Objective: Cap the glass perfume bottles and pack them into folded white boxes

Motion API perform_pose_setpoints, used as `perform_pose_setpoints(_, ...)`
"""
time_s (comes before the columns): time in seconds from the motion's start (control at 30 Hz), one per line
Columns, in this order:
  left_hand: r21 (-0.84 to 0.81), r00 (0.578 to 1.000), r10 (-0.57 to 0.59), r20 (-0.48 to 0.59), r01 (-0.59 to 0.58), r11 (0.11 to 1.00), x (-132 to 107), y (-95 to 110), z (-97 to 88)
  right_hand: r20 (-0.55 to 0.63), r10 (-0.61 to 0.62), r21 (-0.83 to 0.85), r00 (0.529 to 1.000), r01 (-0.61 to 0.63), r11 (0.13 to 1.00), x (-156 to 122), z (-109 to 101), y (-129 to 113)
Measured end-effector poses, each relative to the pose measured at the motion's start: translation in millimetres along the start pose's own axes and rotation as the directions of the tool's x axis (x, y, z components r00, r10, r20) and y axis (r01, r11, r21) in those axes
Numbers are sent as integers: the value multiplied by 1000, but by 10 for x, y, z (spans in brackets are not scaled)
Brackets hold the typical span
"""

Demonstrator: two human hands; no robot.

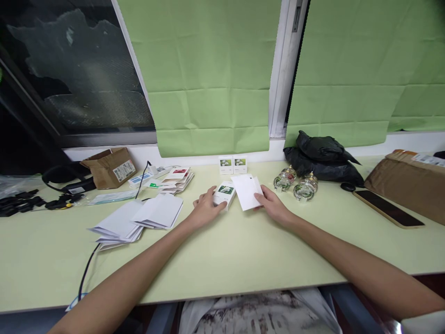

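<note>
My left hand rests on the pale green table, its fingers closed round a small white box with a flower picture on top. My right hand pinches a white flat card or folded carton just right of that box, lifted slightly off the table. Two more small white boxes with the same picture stand upright against the wall behind. Two clear glass bottles lie to the right of my right hand.
A fan of white flat cartons lies at the left, with printed cards behind. A brown paper bag, black headset, cable, black plastic bag, phone and cardboard parcel ring the table.
</note>
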State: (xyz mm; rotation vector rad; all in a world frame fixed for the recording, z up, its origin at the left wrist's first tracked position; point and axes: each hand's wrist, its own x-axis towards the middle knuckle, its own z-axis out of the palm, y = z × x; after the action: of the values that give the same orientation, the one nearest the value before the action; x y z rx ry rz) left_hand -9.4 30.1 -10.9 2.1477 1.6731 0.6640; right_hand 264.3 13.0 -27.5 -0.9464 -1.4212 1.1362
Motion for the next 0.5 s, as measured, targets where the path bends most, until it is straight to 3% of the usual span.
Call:
perform_pose_setpoints(0.17, -2, 997, 68, -28, -68, 998, -52, 38, 14, -57, -17, 25, 998, 19, 1000, 34, -35, 40)
perform_pose_setpoints(0.27, 8, 996, 26, -91, -25, 1000, -71, 76, 29, -77, -30, 28, 997, 33, 999, 59, -70, 85)
perform_pose_setpoints(0.4, 26, 996, -51, -78, 53, 998, -64, 107, 15, -105, -26, 59, 994, 33, 998, 75, -82, 126)
perform_pose_setpoints(0.5, 30, 997, -37, -73, 40, 999, -55, 104, -13, -124, -15, 82, 992, 25, 996, 72, -63, 117)
